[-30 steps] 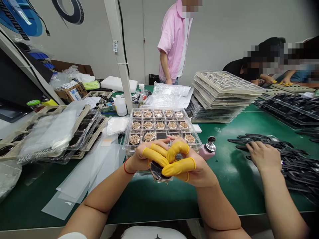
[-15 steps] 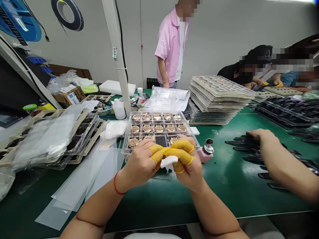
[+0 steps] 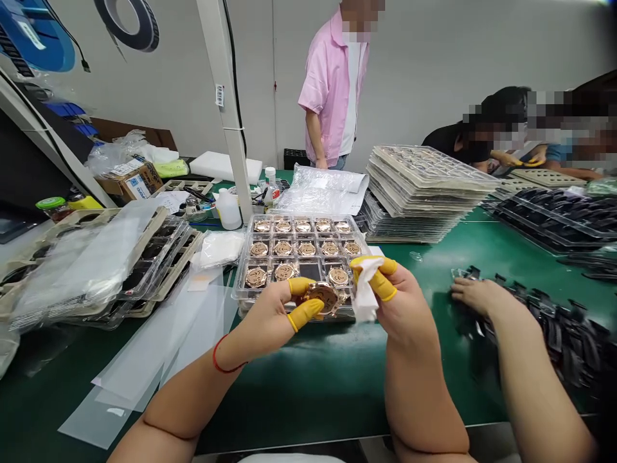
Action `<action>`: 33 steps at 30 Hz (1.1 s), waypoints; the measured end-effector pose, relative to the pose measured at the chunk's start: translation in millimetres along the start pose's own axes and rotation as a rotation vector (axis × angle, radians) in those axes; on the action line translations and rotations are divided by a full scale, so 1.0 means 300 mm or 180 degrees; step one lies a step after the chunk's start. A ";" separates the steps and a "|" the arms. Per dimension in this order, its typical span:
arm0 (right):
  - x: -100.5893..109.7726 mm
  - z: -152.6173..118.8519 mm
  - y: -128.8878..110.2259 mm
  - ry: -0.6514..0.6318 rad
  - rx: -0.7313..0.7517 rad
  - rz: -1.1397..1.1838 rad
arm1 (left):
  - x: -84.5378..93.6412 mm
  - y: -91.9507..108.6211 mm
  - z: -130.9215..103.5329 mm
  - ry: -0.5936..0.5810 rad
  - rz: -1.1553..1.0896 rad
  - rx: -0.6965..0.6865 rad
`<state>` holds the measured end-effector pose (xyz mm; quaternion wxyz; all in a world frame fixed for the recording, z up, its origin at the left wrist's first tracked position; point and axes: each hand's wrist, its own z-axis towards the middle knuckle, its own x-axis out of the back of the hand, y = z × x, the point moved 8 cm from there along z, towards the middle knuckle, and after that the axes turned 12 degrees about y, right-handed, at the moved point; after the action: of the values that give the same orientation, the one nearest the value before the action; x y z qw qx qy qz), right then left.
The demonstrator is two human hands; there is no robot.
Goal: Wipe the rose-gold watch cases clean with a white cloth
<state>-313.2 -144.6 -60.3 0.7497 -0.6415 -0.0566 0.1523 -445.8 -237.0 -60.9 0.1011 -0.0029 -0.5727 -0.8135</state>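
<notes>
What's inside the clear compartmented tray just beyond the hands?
The clear tray holds gold-coloured watch cases. One front-row compartment shows only a dark surface. The right hand and white cloth hide the front-right compartment's contents.

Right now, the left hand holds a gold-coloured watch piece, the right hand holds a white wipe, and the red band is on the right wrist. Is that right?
Not quite: the head view shows the red band on the left wrist. The left hand does hold the gold-coloured watch piece, and the right hand the white wipe.
</notes>
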 end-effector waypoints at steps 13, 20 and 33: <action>-0.166 -0.204 -0.176 -0.0022 0.3631 -0.1782 | 0.080 0.166 -0.081 0.1157 0.2028 -0.1965; -0.131 -0.126 -0.095 0.0483 0.2196 -0.1526 | 0.000 0.176 -0.084 0.1239 0.2889 -0.2762; -0.029 -0.023 -0.039 -0.0232 0.0283 0.0292 | 0.055 0.145 -0.053 0.1049 0.0997 -0.1996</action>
<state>-317.7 -155.2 -49.2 0.7672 -0.6035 -0.0475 0.2120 -453.0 -268.6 -23.8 0.3089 0.0097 -0.2650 -0.9134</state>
